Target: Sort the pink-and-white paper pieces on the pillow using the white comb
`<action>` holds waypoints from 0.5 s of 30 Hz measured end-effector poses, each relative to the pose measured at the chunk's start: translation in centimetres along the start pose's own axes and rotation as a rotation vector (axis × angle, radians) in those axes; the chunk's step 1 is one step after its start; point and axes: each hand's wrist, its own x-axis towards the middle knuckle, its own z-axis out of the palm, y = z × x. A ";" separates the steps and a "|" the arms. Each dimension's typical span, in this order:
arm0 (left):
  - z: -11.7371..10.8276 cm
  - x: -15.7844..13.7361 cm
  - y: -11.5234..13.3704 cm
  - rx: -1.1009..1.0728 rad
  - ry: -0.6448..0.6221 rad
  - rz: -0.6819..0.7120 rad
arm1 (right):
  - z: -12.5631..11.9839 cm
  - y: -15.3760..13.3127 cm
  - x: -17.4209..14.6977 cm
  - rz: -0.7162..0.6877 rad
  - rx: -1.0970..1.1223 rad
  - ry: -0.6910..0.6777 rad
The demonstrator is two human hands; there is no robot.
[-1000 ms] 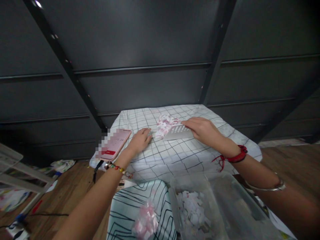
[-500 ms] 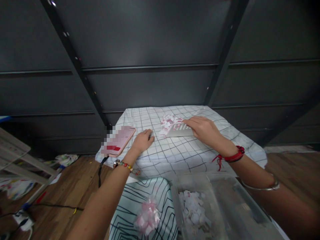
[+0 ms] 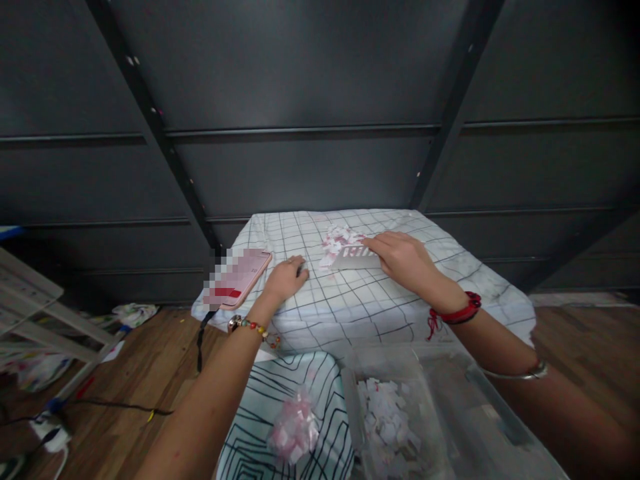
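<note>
A small white slotted basket point(image 3: 356, 260) sits on the checked cloth, heaped with white and pink paper-like pieces point(image 3: 341, 239). My right hand point(image 3: 403, 257) is over its right end, fingers pressed together at the rim and the pieces. What the fingertips pinch, if anything, is hidden. My left hand point(image 3: 287, 277) rests on the cloth left of the basket, thumb apart from the fingers, holding nothing. A phone point(image 3: 245, 277) in a pink case lies left of that hand, its screen partly blurred out.
Nearer me, a clear plastic box point(image 3: 437, 400) holds many small white pieces point(image 3: 387, 413). Beside it, a clear bag of pink and white pieces point(image 3: 294, 430) lies on patterned teal fabric point(image 3: 327, 380). Dark panels point(image 3: 305, 173) rise behind the cloth-covered surface point(image 3: 325, 293). Cables point(image 3: 120, 403) run across the floor.
My right hand has shifted slightly left along the basket. The left hand stays on the cloth, and the view has tilted a little.
</note>
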 end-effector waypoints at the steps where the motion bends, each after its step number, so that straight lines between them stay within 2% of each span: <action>1: 0.0 0.0 0.0 -0.001 0.001 0.000 | 0.1 -0.1 0.1 -0.006 0.006 -0.010; 9: 0.2 0.1 -0.3 0.003 0.014 0.021 | 0.4 -0.5 0.2 0.002 0.012 0.050; 15: 0.2 0.1 -0.3 -0.003 0.013 0.022 | 0.8 -0.6 0.5 -0.047 0.037 -0.008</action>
